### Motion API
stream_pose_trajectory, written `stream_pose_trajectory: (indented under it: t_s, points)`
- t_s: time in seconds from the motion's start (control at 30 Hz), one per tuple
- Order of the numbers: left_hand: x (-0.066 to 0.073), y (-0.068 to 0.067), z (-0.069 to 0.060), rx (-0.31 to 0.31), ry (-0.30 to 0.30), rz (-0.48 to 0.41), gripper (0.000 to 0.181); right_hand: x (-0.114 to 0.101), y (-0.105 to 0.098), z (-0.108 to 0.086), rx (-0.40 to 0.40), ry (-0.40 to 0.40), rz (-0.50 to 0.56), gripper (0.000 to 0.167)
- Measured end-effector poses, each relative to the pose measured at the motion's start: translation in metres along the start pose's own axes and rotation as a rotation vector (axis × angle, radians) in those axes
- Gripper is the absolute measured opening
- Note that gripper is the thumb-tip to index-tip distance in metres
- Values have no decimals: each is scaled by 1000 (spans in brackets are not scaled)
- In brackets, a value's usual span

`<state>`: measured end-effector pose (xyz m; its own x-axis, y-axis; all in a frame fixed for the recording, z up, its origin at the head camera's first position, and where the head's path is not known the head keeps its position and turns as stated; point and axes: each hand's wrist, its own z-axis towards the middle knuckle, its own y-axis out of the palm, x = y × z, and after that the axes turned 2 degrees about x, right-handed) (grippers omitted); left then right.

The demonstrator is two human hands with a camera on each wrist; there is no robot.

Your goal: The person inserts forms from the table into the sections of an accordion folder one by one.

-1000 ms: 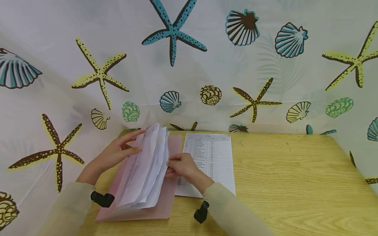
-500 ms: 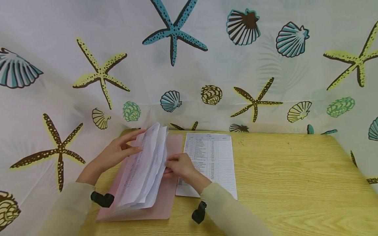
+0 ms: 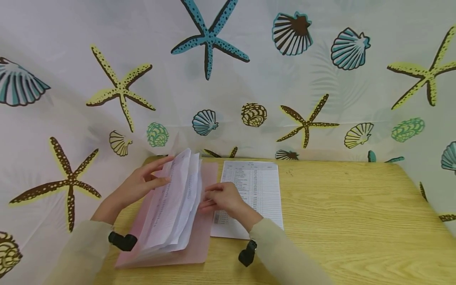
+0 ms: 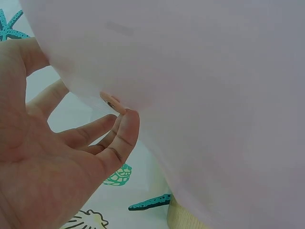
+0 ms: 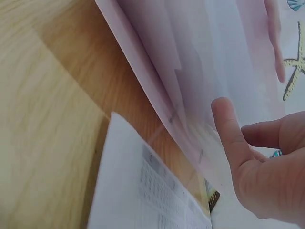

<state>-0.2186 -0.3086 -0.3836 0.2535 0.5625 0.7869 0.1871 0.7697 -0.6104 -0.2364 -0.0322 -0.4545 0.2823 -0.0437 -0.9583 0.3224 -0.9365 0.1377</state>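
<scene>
A pink translucent folder (image 3: pixel 208 237) lies spread on the table, its left cover raised at a slant with several white printed sheets (image 3: pixel 194 190) leaning inside it. My left hand (image 3: pixel 133 186) holds that cover by its outer edge, thumb on one side and fingers on the other. In the left wrist view the cover (image 4: pixel 200 95) fills most of the picture beside the hand. My right hand (image 3: pixel 224 198) hovers at the sheets' right edge with fingers loosely extended. In the right wrist view its thumb (image 5: pixel 226 119) stands apart from the fingers, and nothing is pinched between them.
To the right of the folder lies a white sheet with a printed table (image 3: pixel 253 186), partly under the right forearm. The wooden tabletop (image 3: pixel 356 213) stretches right. A curtain with shells and starfish (image 3: pixel 228 79) hangs along the back and sides.
My right hand has let go of the sheets' edge; its fingers have spread and drawn slightly right. The left hand and the raised cover have stayed in place.
</scene>
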Motion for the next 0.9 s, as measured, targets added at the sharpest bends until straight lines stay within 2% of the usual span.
stream_pose_trajectory:
  t_s: [0.27, 0.63, 0.9]
  points:
    - [-1, -1, 2, -15, -8, 4, 66, -8, -34, -2, 55, -5, -45, 34]
    - [-3, 0, 4, -18, 7, 8, 65, -16, -88, -6, 226, 19, -156, 36]
    - [-3, 2, 3, -28, 0, 19, 66, -11, -118, -10, 324, 5, -266, 36]
